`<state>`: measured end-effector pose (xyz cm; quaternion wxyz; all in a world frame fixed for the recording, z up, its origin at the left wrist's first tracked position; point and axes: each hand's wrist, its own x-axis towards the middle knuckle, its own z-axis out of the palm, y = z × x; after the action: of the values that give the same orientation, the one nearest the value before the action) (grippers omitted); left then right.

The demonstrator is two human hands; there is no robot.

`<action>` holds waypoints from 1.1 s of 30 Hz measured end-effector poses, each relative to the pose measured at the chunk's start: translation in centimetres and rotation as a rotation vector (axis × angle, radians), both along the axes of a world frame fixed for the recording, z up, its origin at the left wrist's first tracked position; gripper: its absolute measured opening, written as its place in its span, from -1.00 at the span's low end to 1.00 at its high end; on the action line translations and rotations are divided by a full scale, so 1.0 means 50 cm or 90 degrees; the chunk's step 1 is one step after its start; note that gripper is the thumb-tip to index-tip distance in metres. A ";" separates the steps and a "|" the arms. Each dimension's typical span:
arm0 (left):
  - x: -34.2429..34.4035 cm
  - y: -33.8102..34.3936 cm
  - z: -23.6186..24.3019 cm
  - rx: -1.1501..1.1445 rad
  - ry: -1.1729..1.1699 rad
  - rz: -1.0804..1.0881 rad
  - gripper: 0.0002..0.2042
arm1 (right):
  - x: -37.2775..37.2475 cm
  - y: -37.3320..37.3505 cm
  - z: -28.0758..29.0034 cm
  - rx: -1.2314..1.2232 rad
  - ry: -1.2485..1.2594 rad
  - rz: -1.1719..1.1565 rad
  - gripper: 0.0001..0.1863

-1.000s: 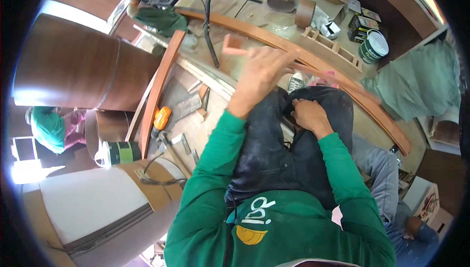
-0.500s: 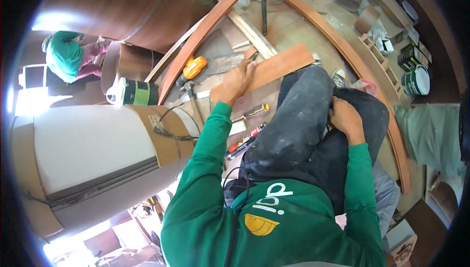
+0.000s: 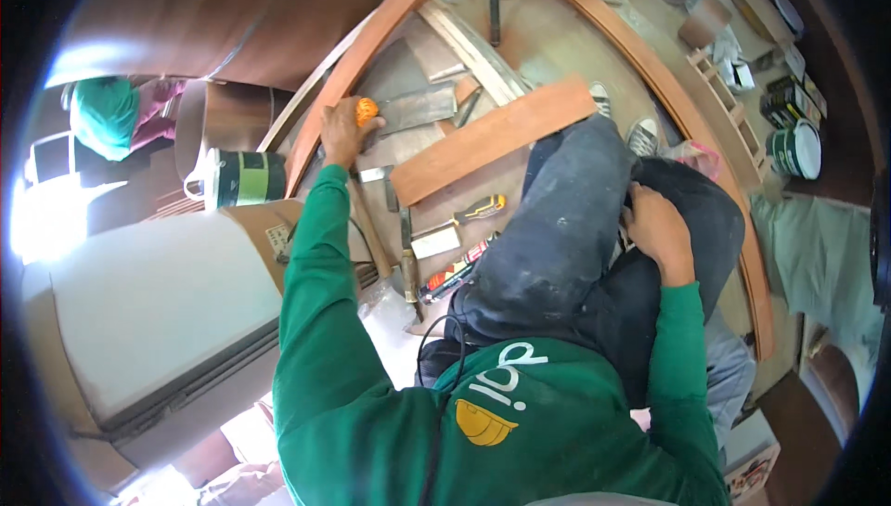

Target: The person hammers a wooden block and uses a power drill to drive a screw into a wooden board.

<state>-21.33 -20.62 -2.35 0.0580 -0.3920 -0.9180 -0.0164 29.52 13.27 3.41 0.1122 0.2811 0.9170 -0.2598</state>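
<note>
My left hand [image 3: 342, 135] is closed round an orange power drill [image 3: 368, 111], which it mostly covers. A flat reddish-brown wooden board [image 3: 492, 144] slants from the floor up to my knee, and neither hand touches it. Beside that board lie a hammer [image 3: 369, 227], a wooden-handled chisel [image 3: 408, 269] and a yellow-and-black handled tool [image 3: 480, 209]. My right hand [image 3: 661, 227] rests in my lap against my dark trousers, fingers curled in. Whatever its fingertips hold is hidden.
Long curved wooden strips [image 3: 640, 60] arch past on both sides. A green-labelled bucket [image 3: 243, 179] stands at the left, another tub [image 3: 794, 151] at the right. A large wrapped roll [image 3: 167, 292] lies by my left arm. Someone in a green top [image 3: 102, 116] crouches at far left.
My left hand has let go of the wooden board and moved left and away from me onto the drill. The board stays leaning at my knee. My right hand has hardly moved.
</note>
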 end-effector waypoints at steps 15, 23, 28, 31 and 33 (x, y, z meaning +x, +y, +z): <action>0.081 0.124 0.074 0.097 -0.421 -0.067 -0.31 | 0.144 -0.039 0.163 -0.291 0.521 -0.121 -0.64; 0.166 0.336 0.096 0.089 -0.419 0.011 -0.41 | 0.332 0.192 -0.215 -0.504 0.526 -0.810 -0.66; 0.120 0.399 0.063 0.134 -0.408 0.102 -0.48 | 0.326 0.219 -0.548 -0.332 0.114 -0.611 -0.57; 0.113 0.403 0.056 0.084 -0.429 0.110 -0.45 | 0.295 0.211 -0.648 -0.292 -0.050 -0.629 -0.45; 0.141 0.404 0.060 0.063 -0.350 0.096 -0.38 | 0.270 0.201 -0.655 -0.242 -0.091 -0.763 -0.29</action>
<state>-14.29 -0.40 0.63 -0.1729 -0.3001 -0.9239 -0.1625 43.04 23.34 -29.34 0.0565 0.7377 0.5282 -0.4166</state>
